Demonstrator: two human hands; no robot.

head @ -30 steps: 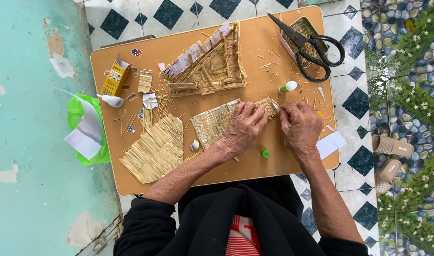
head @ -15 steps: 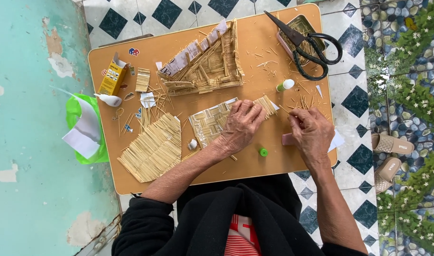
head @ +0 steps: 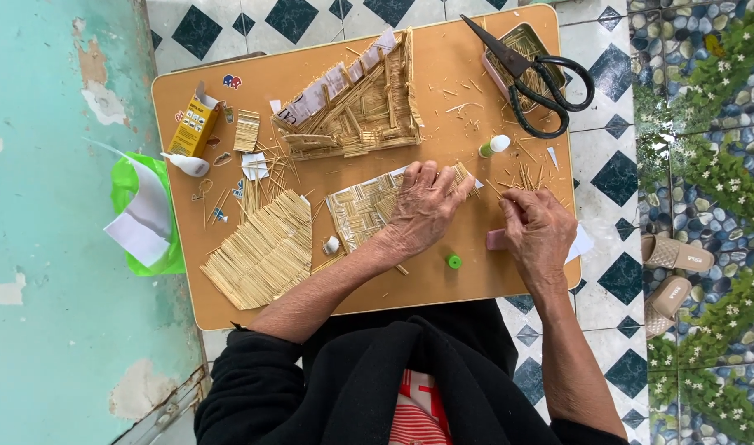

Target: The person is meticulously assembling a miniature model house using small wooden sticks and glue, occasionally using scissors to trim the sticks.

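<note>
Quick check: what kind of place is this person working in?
Likely a home patio or porch: a small low table on a checkered tile floor, sandals beside a pebble-patterned strip, and a peeling teal wall.

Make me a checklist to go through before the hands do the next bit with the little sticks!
1. Left hand lies flat on the woven stick panel, pinning it: ok.
2. Right hand has its fingers at the loose sticks: ok; whether it grips one: cannot tell.
3. Small glue bottle lies near both hands: ok.
4. Green cap is off, lying by the table edge: not ok.
5. Scissors rest on the tin, blades away from the hands: ok.
</note>
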